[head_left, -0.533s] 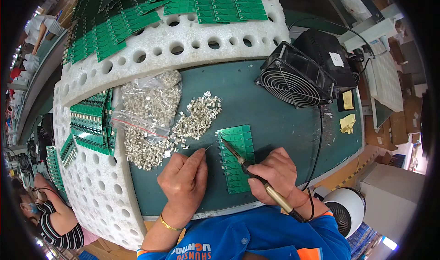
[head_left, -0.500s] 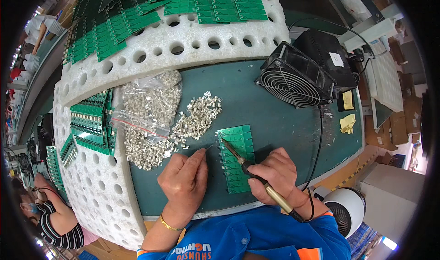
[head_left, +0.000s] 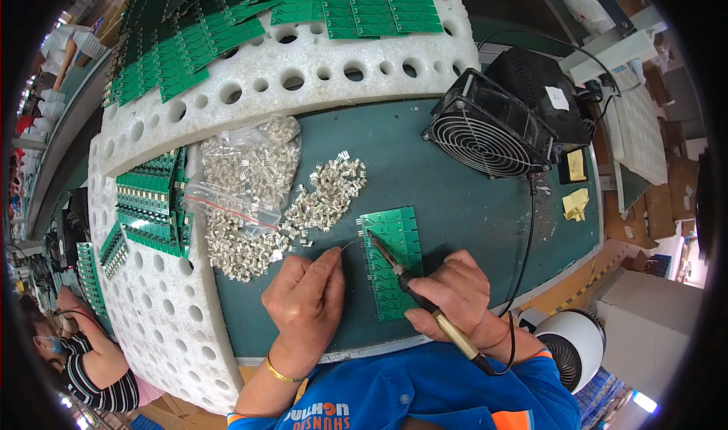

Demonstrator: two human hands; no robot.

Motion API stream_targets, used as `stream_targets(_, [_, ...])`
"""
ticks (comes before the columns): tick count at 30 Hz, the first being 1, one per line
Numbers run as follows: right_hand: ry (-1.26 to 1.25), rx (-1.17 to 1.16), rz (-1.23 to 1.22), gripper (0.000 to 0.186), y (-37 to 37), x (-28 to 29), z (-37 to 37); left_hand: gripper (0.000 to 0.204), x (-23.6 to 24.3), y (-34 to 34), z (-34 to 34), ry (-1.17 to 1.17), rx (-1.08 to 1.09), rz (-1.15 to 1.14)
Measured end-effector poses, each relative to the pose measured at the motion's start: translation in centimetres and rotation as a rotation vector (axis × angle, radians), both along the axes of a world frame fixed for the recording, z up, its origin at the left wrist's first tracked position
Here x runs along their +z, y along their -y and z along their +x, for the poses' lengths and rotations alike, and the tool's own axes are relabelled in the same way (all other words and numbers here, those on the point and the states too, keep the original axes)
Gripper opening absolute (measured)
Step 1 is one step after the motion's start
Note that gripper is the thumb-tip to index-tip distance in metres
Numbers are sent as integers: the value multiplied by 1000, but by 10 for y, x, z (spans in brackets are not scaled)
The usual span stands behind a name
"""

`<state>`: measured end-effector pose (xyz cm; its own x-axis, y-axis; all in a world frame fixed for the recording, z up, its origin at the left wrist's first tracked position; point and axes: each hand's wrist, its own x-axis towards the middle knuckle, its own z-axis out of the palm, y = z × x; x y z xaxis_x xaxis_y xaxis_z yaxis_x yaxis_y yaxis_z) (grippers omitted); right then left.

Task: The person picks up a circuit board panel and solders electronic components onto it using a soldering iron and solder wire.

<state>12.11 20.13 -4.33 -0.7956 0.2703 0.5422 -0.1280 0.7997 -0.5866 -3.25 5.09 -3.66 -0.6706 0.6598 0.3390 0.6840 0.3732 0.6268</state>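
Note:
My left hand (head_left: 302, 297) is closed, pinching a thin solder wire (head_left: 346, 246) that points toward a green circuit board panel (head_left: 395, 263) on the bench. My right hand (head_left: 450, 301) grips a soldering iron (head_left: 455, 337) with a gold and black handle, its tip resting at or just over the upper left edge of the panel, where small pins stick out. Left of the panel lie a loose heap of small white connectors (head_left: 326, 193) and a clear bag (head_left: 250, 164) full of the same parts.
Perforated white foam slabs (head_left: 174, 309) at left and back carry stacks of green boards (head_left: 371, 5). At right sit a black fan unit (head_left: 485, 134), yellow sponges (head_left: 574, 204) and a cable; a white fan (head_left: 584, 346) is below. A masked co-worker (head_left: 98, 362) works at far left.
My right hand and the iron's handle have shifted slightly downward and left, while the tip stays at the same part of the panel. My left hand is nearly unchanged.

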Motion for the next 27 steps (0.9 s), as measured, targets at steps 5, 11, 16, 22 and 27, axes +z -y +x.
stream_targets(5, [7, 2, 13, 38, 2, 2, 0, 23, -1, 0, 0, 4, 1, -5])
stream_targets(11, [30, 16, 26, 40, 3, 3, 2, 23, 0, -1, 1, 26, 0, 8])
stream_targets(16, [22, 19, 33, 42, 4, 2, 3, 23, -2, 0, 1, 24, -3, 10])
stream_targets(22, [53, 43, 52, 44, 3, 4, 4, 23, -5, -1, -1, -11, -19, 22])
stream_targets(27, [53, 34, 67, 43, 5, 3, 5, 23, -5, -2, -1, -4, -25, 24])
